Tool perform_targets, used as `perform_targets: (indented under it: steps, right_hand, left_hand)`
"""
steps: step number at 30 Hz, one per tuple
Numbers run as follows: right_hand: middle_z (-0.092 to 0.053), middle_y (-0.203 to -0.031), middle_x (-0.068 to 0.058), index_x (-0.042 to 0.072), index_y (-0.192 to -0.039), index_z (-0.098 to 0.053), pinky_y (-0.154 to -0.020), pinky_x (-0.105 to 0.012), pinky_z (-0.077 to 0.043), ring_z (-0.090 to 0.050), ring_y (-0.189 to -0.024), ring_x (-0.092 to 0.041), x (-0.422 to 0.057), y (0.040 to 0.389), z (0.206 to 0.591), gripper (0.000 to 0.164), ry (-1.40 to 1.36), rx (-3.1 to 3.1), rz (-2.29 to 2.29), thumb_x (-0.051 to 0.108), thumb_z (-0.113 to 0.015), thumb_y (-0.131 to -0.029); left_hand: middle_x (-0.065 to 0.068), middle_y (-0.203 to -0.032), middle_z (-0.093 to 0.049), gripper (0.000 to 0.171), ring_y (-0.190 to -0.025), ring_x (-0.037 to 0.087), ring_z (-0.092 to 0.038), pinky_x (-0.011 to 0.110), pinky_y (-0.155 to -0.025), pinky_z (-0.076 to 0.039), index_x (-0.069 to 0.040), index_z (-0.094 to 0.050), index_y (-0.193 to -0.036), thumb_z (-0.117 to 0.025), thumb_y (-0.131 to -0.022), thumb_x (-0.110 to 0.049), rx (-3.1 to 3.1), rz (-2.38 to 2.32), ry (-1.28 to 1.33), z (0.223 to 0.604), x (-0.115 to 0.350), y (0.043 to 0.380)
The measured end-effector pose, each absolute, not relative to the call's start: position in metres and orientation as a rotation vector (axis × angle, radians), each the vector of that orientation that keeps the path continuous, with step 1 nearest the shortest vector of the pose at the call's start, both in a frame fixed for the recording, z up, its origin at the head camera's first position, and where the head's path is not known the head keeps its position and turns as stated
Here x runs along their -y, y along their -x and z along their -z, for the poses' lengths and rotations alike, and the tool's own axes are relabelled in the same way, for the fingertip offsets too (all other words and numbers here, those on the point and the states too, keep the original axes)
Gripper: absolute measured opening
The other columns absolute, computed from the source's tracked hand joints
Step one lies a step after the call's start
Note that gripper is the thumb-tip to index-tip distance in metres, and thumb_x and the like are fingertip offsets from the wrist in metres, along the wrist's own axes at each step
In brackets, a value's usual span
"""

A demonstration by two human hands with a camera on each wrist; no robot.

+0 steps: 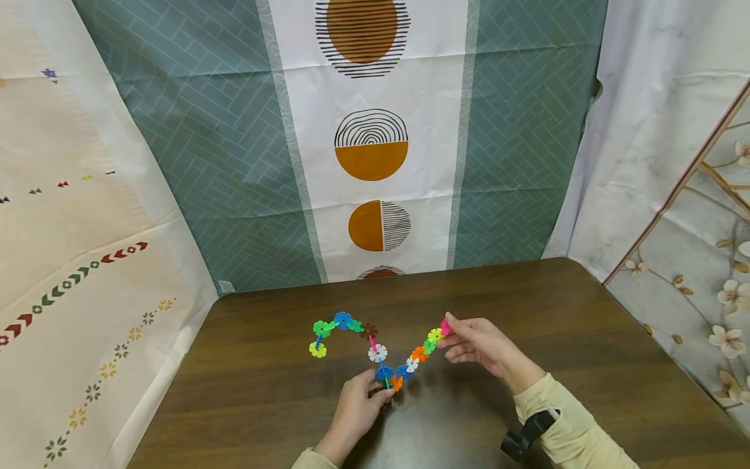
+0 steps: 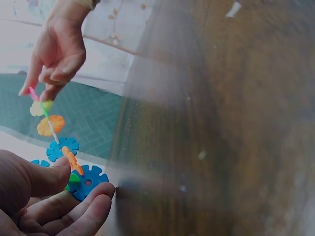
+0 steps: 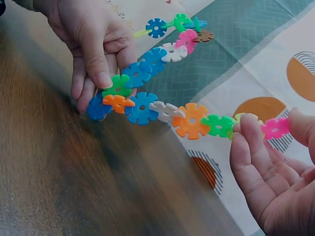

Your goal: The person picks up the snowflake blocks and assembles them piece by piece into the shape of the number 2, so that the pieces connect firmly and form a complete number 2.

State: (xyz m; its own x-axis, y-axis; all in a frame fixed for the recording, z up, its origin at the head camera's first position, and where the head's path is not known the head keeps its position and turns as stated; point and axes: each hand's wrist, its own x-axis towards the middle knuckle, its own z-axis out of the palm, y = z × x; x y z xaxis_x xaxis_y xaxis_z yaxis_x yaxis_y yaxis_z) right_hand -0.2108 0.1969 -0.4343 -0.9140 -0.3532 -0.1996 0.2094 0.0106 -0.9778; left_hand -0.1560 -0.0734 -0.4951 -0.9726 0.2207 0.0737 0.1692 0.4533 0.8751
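Note:
A many-coloured chain of slotted, flower-shaped plastic discs is held up over the table between both hands. My left hand pinches it near its low bend, at a green disc and a blue disc. At the chain's right end my right hand holds a pink disc between thumb and fingers. From the left hand the other arm of the chain curves up and leftward, ending in a yellow disc. Fingers partly hide the discs at both grips.
The dark wooden table spreads beneath both hands. Behind it hangs a green and white patterned cloth, with a cream cloth on the left and a flowered cloth on the right. A black band circles the right sleeve.

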Motion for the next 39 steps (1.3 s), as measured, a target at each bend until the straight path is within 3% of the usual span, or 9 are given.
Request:
perform_targets:
  steps: [9, 20, 30, 39]
  right_hand:
    - [-0.073, -0.09, -0.012, -0.011, -0.111, -0.061, -0.077, -0.036, -0.057, -0.072, -0.076, -0.022, -0.197, 0.21, 0.436, 0.045, 0.165, -1.928, 1.975, 0.033, -0.056, -0.1]
    - [-0.073, -0.091, -0.01, -0.007, -0.112, -0.06, -0.073, -0.035, -0.057, -0.063, -0.059, -0.012, -0.195, 0.208, 0.442, 0.05, 0.207, -1.868, 1.963, 0.04, -0.047, -0.103]
    - [-0.073, -0.087, -0.008, -0.006, -0.107, -0.063, -0.077, -0.035, -0.057, -0.068, -0.067, -0.015, -0.191, 0.207, 0.446, 0.047, 0.154, -1.876, 2.027, 0.04, -0.051, -0.101]
    - [-0.072, -0.089, -0.018, -0.007, -0.103, -0.065, -0.075, -0.036, -0.057, -0.071, -0.072, -0.019, -0.188, 0.206, 0.447, 0.05, 0.087, -1.908, 2.061, 0.041, -0.055, -0.099]
  left_hand:
    - [0.004, -0.082, -0.074, 0.011, -0.068, 0.01, -0.066, 0.024, -0.06, -0.049, -0.004, -0.065, -0.092, -0.073, -0.086, -0.006, -2.658, -1.559, -0.36, 0.496, 0.073, 0.157]
    - [0.005, -0.084, -0.074, 0.011, -0.074, 0.009, -0.066, 0.025, -0.063, -0.048, -0.005, -0.064, -0.089, -0.074, -0.086, -0.008, -2.681, -1.544, -0.356, 0.498, 0.074, 0.154]
    - [0.005, -0.084, -0.074, 0.012, -0.074, 0.009, -0.067, 0.026, -0.064, -0.05, -0.006, -0.064, -0.09, -0.075, -0.085, -0.008, -2.683, -1.544, -0.362, 0.499, 0.074, 0.156]
    - [0.005, -0.084, -0.074, 0.016, -0.081, 0.012, -0.067, 0.024, -0.062, -0.047, -0.004, -0.067, -0.095, -0.076, -0.083, -0.009, -2.704, -1.552, -0.401, 0.497, 0.074, 0.156]
